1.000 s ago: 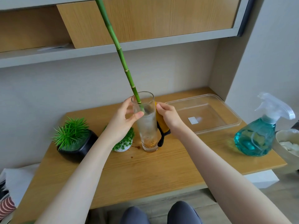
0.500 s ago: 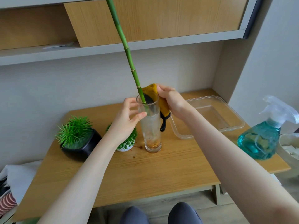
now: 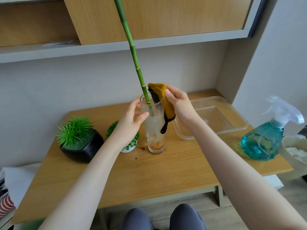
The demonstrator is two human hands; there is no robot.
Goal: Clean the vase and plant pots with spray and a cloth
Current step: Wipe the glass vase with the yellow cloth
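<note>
1. My left hand (image 3: 131,123) curls round the upper part of the tall glass vase (image 3: 153,125), thumb on the near side and fingers behind the rim, steadying it upright on the wooden table (image 3: 149,173).
2. My right hand (image 3: 179,105) pinches a folded mustard-yellow cloth (image 3: 163,100) with a black edge, holding it against the vase's rim on the right side; the cloth's black loop hangs down beside the glass.
3. A long green bamboo stalk (image 3: 132,52) stands in the vase and leans up and to the left, out of the top of the view.
4. The vase holds cloudy water, with brownish sediment at the bottom; a few small brown spots mark the table just left of its base.
5. Just left of the vase, partly behind my left wrist, sits a small white plant pot (image 3: 127,146) with green foliage.
6. Further left stands a black plant pot (image 3: 83,146) with a spiky green plant.
7. To the right of the vase lies a clear plastic tray (image 3: 232,123).
8. Near the table's right edge stands a teal spray bottle (image 3: 265,140) with a clear trigger head, well apart from both hands.
9. A pale bowl (image 3: 292,150) sits at the right edge of the view, beside the spray bottle.
</note>
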